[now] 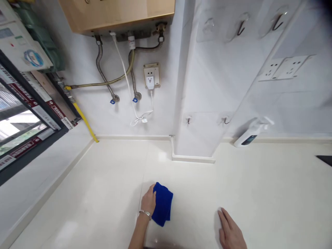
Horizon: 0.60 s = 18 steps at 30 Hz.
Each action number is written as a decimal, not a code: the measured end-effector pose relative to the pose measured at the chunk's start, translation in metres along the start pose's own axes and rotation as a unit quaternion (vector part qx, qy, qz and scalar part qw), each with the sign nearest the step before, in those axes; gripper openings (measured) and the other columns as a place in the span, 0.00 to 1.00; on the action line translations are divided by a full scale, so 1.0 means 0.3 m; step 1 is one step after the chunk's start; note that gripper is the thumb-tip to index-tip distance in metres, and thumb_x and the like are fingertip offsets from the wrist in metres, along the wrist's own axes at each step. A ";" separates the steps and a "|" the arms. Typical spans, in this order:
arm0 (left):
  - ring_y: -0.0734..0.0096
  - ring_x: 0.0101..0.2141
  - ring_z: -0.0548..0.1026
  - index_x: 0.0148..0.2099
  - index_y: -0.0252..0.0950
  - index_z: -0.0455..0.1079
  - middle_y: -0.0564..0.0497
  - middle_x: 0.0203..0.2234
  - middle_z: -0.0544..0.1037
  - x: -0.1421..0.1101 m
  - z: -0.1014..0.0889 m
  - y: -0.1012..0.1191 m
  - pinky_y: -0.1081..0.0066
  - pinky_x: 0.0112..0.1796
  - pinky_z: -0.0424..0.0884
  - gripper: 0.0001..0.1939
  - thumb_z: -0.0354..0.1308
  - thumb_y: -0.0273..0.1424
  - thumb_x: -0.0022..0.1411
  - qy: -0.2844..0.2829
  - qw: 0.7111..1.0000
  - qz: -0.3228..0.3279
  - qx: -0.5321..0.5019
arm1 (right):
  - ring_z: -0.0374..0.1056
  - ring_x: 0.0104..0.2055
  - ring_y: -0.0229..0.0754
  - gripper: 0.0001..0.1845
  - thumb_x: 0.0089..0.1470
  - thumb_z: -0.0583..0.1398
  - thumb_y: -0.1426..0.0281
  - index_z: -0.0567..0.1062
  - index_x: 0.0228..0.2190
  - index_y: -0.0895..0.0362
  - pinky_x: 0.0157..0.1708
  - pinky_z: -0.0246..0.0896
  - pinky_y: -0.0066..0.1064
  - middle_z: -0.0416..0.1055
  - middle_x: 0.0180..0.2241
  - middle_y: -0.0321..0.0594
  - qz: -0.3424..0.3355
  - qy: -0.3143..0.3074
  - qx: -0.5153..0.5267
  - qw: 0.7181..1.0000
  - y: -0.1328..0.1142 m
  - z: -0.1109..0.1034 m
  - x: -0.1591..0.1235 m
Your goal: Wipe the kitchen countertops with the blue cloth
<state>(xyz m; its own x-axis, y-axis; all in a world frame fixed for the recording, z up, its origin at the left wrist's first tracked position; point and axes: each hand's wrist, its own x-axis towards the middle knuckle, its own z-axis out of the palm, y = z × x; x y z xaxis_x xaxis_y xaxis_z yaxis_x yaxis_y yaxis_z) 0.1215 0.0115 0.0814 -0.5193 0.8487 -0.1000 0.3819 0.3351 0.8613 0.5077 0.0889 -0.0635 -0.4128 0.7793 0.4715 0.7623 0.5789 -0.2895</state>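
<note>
My left hand [148,201] grips the left edge of a folded blue cloth [162,204] that lies on the white countertop [103,193]. A bracelet circles that wrist. My right hand [229,230] rests flat on the counter to the right of the cloth, fingers stretched out and together, holding nothing. The two hands are well apart.
A white spray bottle [252,133] leans at the back right against the tiled wall. A wall column [192,152] juts onto the counter. Hoses, valves and a plugged socket [151,75] hang under a wooden cabinet. A window frame [28,138] runs along the left. A dark object's edge [325,159] shows far right.
</note>
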 end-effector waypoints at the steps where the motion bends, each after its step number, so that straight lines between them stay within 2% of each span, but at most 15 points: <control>1: 0.55 0.49 0.78 0.57 0.40 0.71 0.43 0.50 0.81 0.005 -0.020 -0.022 0.51 0.57 0.69 0.22 0.50 0.37 0.63 0.001 1.000 0.000 0.012 | 0.62 0.62 0.60 0.37 0.58 0.49 0.69 0.49 0.67 0.51 0.58 0.65 0.54 0.54 0.66 0.52 -0.001 0.000 -0.003 1.000 0.000 0.000 0.000; 6: 0.65 0.50 0.78 0.57 0.42 0.70 0.49 0.51 0.81 0.069 -0.131 -0.103 0.59 0.57 0.71 0.22 0.46 0.35 0.65 0.009 0.996 0.014 0.085 | 0.62 0.63 0.59 0.37 0.58 0.50 0.68 0.48 0.67 0.50 0.58 0.65 0.53 0.54 0.67 0.51 0.006 -0.013 -0.007 1.000 -0.003 -0.009 -0.003; 10: 0.57 0.62 0.68 0.60 0.31 0.67 0.37 0.60 0.72 0.112 -0.191 -0.142 0.50 0.65 0.59 0.25 0.43 0.32 0.65 0.084 0.985 0.002 0.151 | 0.63 0.62 0.59 0.36 0.57 0.51 0.67 0.52 0.67 0.51 0.59 0.64 0.53 0.55 0.66 0.51 0.015 -0.018 -0.002 1.000 0.001 -0.013 -0.001; 12: 0.55 0.65 0.63 0.63 0.29 0.64 0.35 0.63 0.67 0.093 -0.176 -0.158 0.48 0.67 0.54 0.27 0.42 0.36 0.67 0.111 0.977 0.023 0.182 | 0.63 0.62 0.59 0.36 0.57 0.51 0.67 0.53 0.66 0.52 0.60 0.64 0.53 0.56 0.66 0.51 0.013 -0.016 0.003 1.000 0.006 -0.015 -0.001; 15: 0.55 0.66 0.61 0.66 0.35 0.61 0.38 0.64 0.67 0.020 -0.087 -0.181 0.44 0.67 0.52 0.29 0.43 0.41 0.68 0.095 0.945 0.137 0.280 | 0.64 0.61 0.60 0.36 0.56 0.51 0.67 0.54 0.66 0.53 0.59 0.64 0.54 0.57 0.65 0.52 0.013 -0.016 0.017 1.000 0.020 -0.019 -0.003; 16: 0.50 0.66 0.59 0.67 0.38 0.60 0.38 0.66 0.64 -0.006 -0.049 -0.189 0.39 0.66 0.53 0.30 0.47 0.43 0.66 0.086 0.927 0.165 0.325 | 0.65 0.60 0.60 0.37 0.55 0.52 0.67 0.55 0.66 0.53 0.59 0.65 0.54 0.58 0.65 0.52 0.015 -0.018 0.022 0.999 0.025 -0.022 -0.004; 18: 0.40 0.68 0.53 0.70 0.40 0.51 0.35 0.69 0.55 -0.043 0.015 -0.202 0.32 0.63 0.52 0.40 0.53 0.49 0.61 0.083 0.898 0.184 0.390 | 0.67 0.59 0.61 0.38 0.54 0.53 0.67 0.57 0.66 0.53 0.56 0.67 0.54 0.59 0.64 0.53 0.012 -0.020 0.038 0.999 0.036 -0.030 -0.005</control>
<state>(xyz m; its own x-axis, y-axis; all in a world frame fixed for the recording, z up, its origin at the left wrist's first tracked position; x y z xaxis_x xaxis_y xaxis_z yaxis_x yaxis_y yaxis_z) 0.1085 -0.0179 0.0282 -0.3301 0.9097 0.2521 0.9371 0.2837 0.2031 0.5211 0.0918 -0.0597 -0.4164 0.8011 0.4300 0.7330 0.5756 -0.3624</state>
